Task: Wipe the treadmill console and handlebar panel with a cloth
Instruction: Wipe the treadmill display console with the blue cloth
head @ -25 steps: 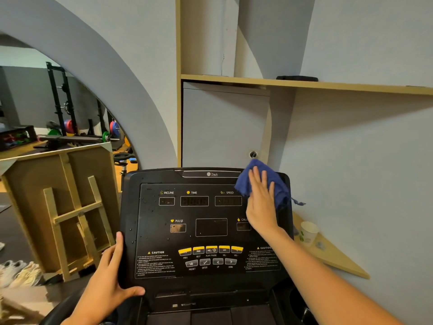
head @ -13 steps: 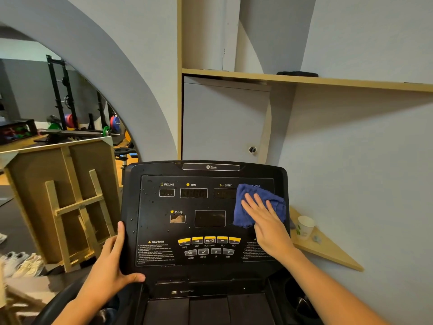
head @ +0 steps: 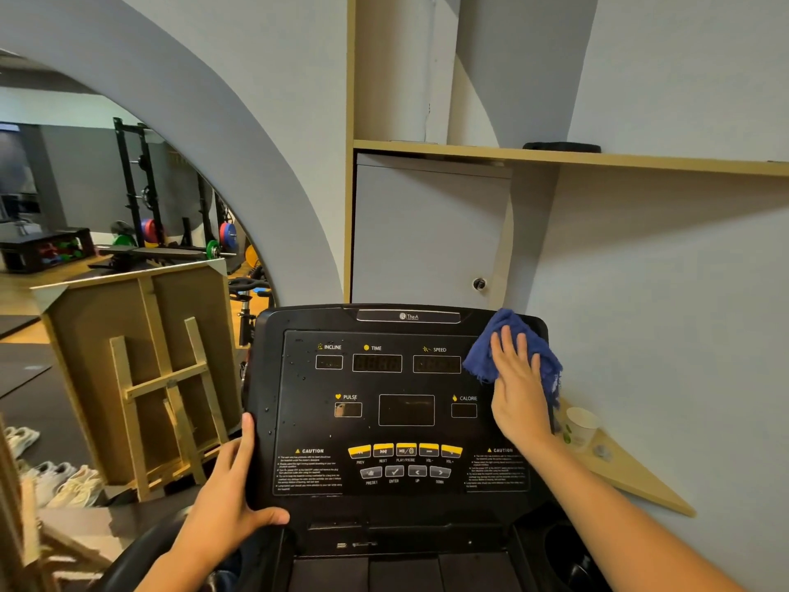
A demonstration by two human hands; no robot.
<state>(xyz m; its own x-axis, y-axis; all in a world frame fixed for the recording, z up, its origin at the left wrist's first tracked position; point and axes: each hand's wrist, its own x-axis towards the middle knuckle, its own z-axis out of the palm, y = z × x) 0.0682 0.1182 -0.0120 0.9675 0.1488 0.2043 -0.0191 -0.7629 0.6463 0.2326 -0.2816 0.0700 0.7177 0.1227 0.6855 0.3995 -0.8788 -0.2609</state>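
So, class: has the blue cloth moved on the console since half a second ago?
Yes. The blue cloth has gone up from beside the centre display to the console's top right corner.

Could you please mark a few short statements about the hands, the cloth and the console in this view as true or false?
1. The right hand presses a blue cloth flat on the console's upper right corner. True.
2. The left hand holds a second cloth. False: it grips the console's left edge, with no cloth.
3. The cloth covers the PULSE window. False: that window is uncovered, left of centre.
4. A paper cup stands on the wooden ledge right of the console. True.
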